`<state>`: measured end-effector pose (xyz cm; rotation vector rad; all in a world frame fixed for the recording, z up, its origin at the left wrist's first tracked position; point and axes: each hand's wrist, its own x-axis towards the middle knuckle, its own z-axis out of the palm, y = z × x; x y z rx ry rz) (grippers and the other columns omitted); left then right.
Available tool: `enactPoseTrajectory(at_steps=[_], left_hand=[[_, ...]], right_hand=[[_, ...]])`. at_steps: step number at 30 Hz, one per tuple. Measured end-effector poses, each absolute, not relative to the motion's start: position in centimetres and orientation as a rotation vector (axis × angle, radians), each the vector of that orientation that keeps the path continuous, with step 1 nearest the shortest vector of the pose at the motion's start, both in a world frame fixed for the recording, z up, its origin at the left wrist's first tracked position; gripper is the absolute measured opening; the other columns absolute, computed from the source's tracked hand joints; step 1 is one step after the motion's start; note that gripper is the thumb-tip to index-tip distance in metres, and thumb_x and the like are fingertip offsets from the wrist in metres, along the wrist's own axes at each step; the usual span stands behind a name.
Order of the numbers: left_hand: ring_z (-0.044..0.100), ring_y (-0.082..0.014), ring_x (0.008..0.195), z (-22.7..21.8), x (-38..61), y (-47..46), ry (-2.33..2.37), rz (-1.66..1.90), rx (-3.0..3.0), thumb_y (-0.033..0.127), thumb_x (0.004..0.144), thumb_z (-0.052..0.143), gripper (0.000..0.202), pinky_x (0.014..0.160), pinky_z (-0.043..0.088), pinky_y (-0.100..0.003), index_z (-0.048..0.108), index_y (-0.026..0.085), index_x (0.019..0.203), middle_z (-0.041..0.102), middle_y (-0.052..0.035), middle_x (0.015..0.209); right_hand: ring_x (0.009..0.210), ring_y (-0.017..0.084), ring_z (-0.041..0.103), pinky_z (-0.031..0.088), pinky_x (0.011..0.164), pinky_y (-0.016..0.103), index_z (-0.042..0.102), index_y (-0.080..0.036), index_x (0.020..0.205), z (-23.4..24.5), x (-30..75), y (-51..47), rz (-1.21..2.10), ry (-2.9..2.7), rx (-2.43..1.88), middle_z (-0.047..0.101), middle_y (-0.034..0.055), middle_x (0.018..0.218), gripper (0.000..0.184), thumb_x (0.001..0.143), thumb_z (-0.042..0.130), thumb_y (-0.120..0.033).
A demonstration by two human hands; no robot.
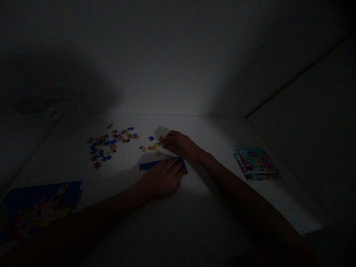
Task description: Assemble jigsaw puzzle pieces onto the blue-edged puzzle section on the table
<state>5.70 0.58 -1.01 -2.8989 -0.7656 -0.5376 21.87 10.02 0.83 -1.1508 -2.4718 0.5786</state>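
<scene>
1. One printed puzzle box point(36, 211) lay at far left on the white table point(116, 124), beside scattered jigsaw pieces point(104, 146), spread apart so each showed.
2. Your left hand point(162, 178) pressed flat, fingers together, pinning a joined blue puzzle section point(147, 165).
3. Your right hand point(179, 144) reached the yellow pieces point(151, 147); you could not tell whether it gripped one.
4. One picture card point(256, 163) lay at right, clear of both hands.

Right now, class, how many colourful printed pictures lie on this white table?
2. One printed picture lies at the near left corner of the white table, partly in shadow; the other printed picture lies towards the right edge. More could be hidden beneath them.
</scene>
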Motion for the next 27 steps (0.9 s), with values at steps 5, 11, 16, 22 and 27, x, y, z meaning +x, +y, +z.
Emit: enactPoseTrajectory(at_steps=[5, 11, 16, 22, 27], left_hand=[[0.068, -0.0254, 0.105, -1.3, 5.8, 0.6, -0.744, -0.585, -2.869, 0.021, 0.1, 0.051, 0.025, 0.092, 0.056, -0.038, 0.07, 0.011, 0.113, 0.074, -0.0129, 0.113], [0.07, -0.027, 0.102, -1.3, 5.8, 0.6, -0.701, -0.596, -2.839, 0.017, 0.101, 0.048, 0.026, 0.084, 0.059, -0.038, 0.069, 0.008, 0.112, 0.074, -0.0149, 0.11], [0.071, -0.0258, 0.099, -1.2, 5.8, 0.6, -0.711, -0.586, -2.833, 0.018, 0.102, 0.048, 0.026, 0.084, 0.059, -0.038, 0.069, 0.009, 0.112, 0.075, -0.014, 0.109], [0.07, -0.0269, 0.109, -1.0, 5.8, 0.5, -0.731, -0.486, -2.871, 0.019, 0.102, 0.048, 0.027, 0.091, 0.057, -0.04, 0.069, 0.01, 0.117, 0.074, -0.0153, 0.117], [0.068, -0.0262, 0.113, -0.7, 5.7, 0.6, -0.734, -0.391, -2.913, 0.021, 0.104, 0.046, 0.029, 0.095, 0.056, -0.04, 0.069, 0.011, 0.119, 0.074, -0.0136, 0.121]], right_hand=[[0.106, 0.023, 0.064, 0.05, 0.096, 0.041, 0.077, -0.019, 0.104, 0.5, 21.2, 10.3, 0.615, -2.447, -1.034, 0.071, 0.0101, 0.106, 0.019, 0.096, 0.06, -0.016], [0.113, 0.025, 0.06, 0.047, 0.101, 0.044, 0.076, -0.02, 0.115, 0.7, 21.6, 9.5, 0.658, -2.557, -0.951, 0.067, 0.0118, 0.116, 0.025, 0.091, 0.071, -0.025], [0.115, 0.026, 0.058, 0.046, 0.103, 0.044, 0.078, -0.021, 0.107, 0.8, 21.4, 9.6, 0.648, -2.605, -0.955, 0.067, 0.0113, 0.118, 0.017, 0.092, 0.07, -0.026], [0.117, 0.026, 0.059, 0.045, 0.103, 0.044, 0.077, -0.018, 0.106, 1.5, 21.8, 9.8, 0.738, -2.625, -0.997, 0.067, 0.0123, 0.118, 0.018, 0.093, 0.064, -0.016], [0.112, 0.024, 0.059, 0.044, 0.1, 0.041, 0.073, -0.019, 0.094, 1.9, 22.0, 9.9, 0.788, -2.555, -1.043, 0.068, 0.0085, 0.11, 0.011, 0.086, 0.068, -0.012]])
